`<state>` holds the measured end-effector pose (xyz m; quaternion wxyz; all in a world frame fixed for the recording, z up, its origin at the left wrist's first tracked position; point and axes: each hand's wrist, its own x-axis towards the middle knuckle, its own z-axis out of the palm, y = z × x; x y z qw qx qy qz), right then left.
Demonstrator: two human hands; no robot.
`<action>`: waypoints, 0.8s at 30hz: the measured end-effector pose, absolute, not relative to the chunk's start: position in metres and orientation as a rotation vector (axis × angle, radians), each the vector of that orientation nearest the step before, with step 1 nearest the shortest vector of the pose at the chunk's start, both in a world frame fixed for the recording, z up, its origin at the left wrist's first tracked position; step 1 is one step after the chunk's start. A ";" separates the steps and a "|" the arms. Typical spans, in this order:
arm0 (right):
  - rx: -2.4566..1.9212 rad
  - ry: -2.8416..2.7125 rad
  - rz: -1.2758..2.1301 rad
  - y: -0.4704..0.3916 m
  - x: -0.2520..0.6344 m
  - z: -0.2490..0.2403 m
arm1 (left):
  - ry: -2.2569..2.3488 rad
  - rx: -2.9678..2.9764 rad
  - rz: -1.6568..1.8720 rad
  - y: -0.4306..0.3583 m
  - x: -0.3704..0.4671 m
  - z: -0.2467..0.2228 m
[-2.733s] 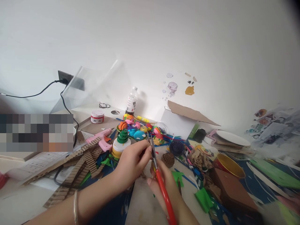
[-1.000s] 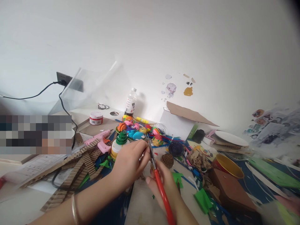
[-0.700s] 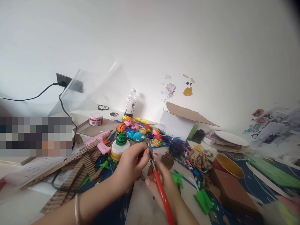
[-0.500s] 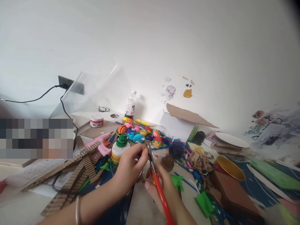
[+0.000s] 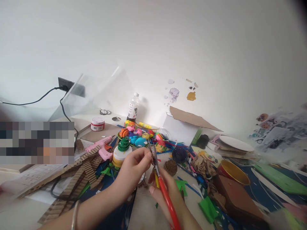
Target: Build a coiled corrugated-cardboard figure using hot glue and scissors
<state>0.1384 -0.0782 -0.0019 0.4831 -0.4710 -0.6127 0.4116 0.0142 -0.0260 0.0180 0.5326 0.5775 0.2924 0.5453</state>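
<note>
Over the table [image 5: 144, 210], right hand [image 5: 173, 187] grips red-handled scissors [image 5: 162, 184], long axis pointing away, slightly left; narrowly parted blades [image 5: 155, 159] sit right beside left hand [image 5: 134, 163], fingers pinched, anything held too small to tell.

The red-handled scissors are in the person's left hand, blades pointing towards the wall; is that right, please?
Not quite, the side is wrong: the head view shows the red-handled scissors in the person's right hand, blades pointing towards the wall.

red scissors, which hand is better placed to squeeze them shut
Right, most likely: the right hand grips the red scissors near their handles, while the left hand is pinched beside the parted blades.
</note>
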 end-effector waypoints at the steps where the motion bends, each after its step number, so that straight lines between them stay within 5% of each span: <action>1: -1.147 -1.502 0.998 -0.078 0.139 -0.001 | 0.675 1.331 1.282 -0.026 0.015 0.018; 24: -1.147 -1.566 0.908 -0.076 0.143 -0.004 | 1.076 2.232 1.328 -0.029 0.003 0.016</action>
